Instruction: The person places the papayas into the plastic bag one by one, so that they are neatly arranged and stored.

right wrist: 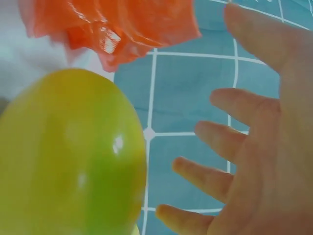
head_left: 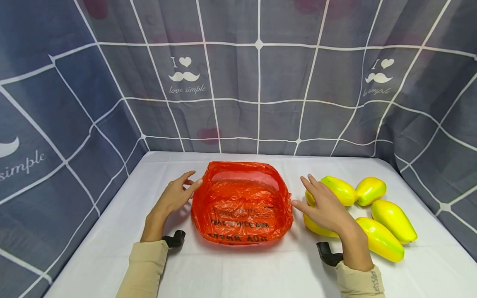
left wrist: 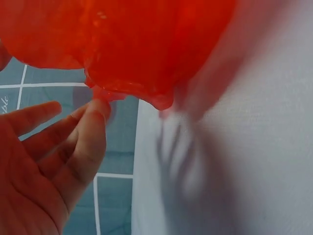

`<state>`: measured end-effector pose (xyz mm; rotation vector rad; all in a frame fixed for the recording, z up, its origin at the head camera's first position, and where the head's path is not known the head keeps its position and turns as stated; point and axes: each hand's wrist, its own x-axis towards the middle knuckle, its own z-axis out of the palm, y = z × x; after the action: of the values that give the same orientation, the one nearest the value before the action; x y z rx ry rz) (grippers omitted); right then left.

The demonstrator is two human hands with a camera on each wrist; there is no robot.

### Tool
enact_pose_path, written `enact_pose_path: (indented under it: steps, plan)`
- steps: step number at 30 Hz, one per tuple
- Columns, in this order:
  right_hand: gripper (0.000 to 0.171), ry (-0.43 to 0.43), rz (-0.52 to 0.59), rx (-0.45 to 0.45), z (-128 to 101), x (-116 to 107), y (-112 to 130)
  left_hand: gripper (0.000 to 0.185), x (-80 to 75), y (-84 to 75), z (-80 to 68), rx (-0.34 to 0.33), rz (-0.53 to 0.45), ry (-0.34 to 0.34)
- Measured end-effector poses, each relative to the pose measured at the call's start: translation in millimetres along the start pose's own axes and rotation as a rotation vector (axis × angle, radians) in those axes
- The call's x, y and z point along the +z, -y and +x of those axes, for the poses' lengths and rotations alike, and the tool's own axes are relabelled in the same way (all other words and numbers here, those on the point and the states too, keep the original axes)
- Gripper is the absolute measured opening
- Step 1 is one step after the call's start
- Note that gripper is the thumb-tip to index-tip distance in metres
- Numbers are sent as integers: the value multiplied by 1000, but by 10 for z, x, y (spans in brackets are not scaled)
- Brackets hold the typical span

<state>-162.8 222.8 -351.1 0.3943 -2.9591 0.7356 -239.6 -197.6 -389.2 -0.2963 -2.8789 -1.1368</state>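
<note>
An orange plastic bag (head_left: 242, 203) lies open-mouthed in the middle of the white table (head_left: 238, 269). My left hand (head_left: 179, 194) is at its left rim, fingers straight. In the left wrist view a fingertip (left wrist: 99, 106) touches the edge of the bag (left wrist: 122, 44). My right hand (head_left: 321, 205) hovers open just right of the bag, above several yellow-green fruits (head_left: 380, 239). The nearest fruit (head_left: 318, 228) lies partly under its palm. In the right wrist view the spread hand (right wrist: 254, 147) is close to a fruit (right wrist: 68, 156) without gripping it, with the bag (right wrist: 112, 24) behind.
A grey-blue curtain (head_left: 261, 91) with a white grid closes in the table at the back and on both sides. Bare white cloth stretches in front of the bag and the fruits. Black camera mounts (head_left: 173, 239) sit at both wrists.
</note>
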Motion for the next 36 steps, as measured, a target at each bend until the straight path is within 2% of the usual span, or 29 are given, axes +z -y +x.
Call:
enact_pose_path:
  steps: [4,9,12,16,19,31,36]
  plan:
    - [84,9,20,-2,-59,-69,-30,75,10,-6,1,2,-36,24]
    - [85,14,22,11,-110,-132,-60,75,10,-14,0,-1,-36,15]
    - [85,4,25,21,-139,-158,-68,72,7,-24,4,23,-33,-25]
    - [81,2,45,46,-174,-183,-78,64,-4,-48,10,60,-23,-114]
    - [78,23,78,70,-195,-192,-86,60,-11,-64,8,68,-30,-141]
    - [66,121,99,44,-200,-160,-169,52,44,-72,12,118,23,-114]
    - [63,134,108,23,-192,-118,-197,55,57,-89,4,112,25,-77]
